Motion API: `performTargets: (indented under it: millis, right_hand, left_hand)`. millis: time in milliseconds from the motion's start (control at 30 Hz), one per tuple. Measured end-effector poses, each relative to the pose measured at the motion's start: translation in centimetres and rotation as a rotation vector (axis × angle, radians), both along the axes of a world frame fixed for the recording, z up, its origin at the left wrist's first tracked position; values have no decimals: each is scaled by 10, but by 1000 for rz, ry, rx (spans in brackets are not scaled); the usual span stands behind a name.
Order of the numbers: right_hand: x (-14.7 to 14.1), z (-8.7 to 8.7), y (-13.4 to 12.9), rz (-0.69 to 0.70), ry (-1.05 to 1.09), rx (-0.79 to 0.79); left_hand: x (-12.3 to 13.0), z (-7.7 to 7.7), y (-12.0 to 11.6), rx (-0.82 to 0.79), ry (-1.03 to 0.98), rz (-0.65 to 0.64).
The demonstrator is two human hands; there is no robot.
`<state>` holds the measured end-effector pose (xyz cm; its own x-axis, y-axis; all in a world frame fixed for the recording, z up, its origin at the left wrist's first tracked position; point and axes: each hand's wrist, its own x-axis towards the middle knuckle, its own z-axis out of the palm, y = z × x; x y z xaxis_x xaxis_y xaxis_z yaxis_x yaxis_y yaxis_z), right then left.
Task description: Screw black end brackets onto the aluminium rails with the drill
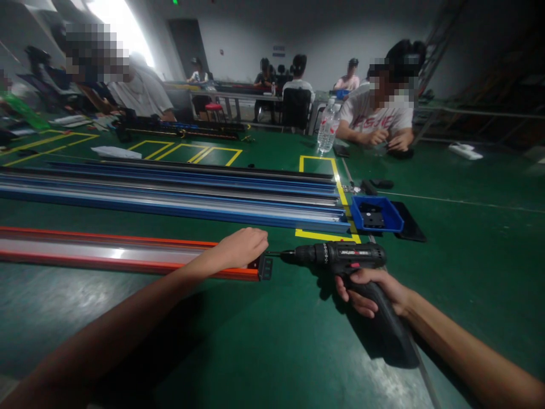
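Note:
My right hand [366, 289] is wrapped round the handle of a black cordless drill [357, 255], which lies level and points left. Its thin bit meets the black end cap [265, 268] of a long orange aluminium rail [170, 267]; whether the tip sits in a screw I cannot make out. My left hand [242, 247] is closed over that end of the rail, close to the bit, with its fingertips mostly hidden. The rail lies on the green table [272, 341] and runs off to the left.
Several blue and black rails [191, 196] lie behind the orange one. A blue bin [377, 224] with black parts stands to their right, beside a dark flat object [411, 221]. Farther back are water bottles [327, 128] and a seated person [378, 113] across the table.

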<state>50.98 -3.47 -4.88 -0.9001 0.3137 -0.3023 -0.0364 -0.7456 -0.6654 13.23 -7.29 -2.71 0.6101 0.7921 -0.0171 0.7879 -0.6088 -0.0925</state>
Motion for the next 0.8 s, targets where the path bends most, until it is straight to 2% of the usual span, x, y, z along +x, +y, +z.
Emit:
performTargets:
  millis: [467, 800]
  right_hand:
    - [1, -5, 5, 44, 17, -23]
    - [1, -5, 4, 27, -10, -19]
  left_hand:
    - [4, 1, -2, 23, 5, 13]
    - [4, -1, -5, 52, 39, 24]
